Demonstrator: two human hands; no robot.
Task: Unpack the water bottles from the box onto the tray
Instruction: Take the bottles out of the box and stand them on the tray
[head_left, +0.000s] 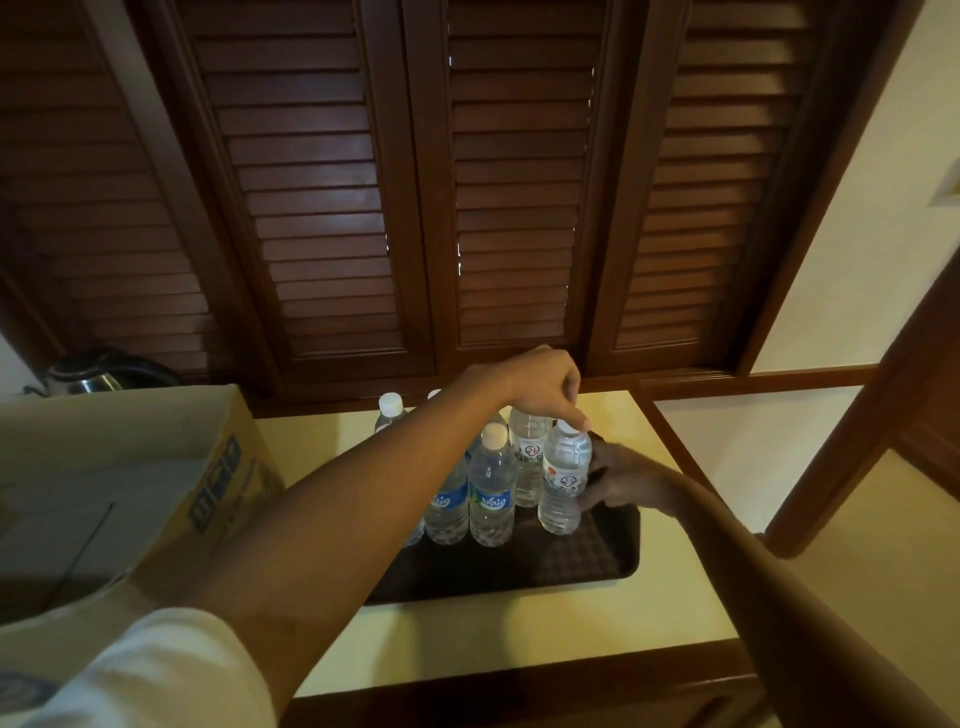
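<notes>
A dark tray (587, 551) lies on the cream counter with several clear water bottles standing on it. My left hand (540, 387) reaches across from the left and its fingertips pinch the white cap of the rightmost bottle (563, 478), which stands slightly tilted on the tray. My right hand (623, 478) is beside and behind that bottle, fingers curled round its body. Two blue-labelled bottles (491, 493) stand at the front of the group. The open cardboard box (208, 467) sits at the left; its inside is mostly hidden.
A metal kettle (93, 376) stands behind the box at the far left. Dark louvred wooden shutters (493, 208) rise behind the counter. The counter's front edge (519, 675) and a wooden step-down at the right bound the surface.
</notes>
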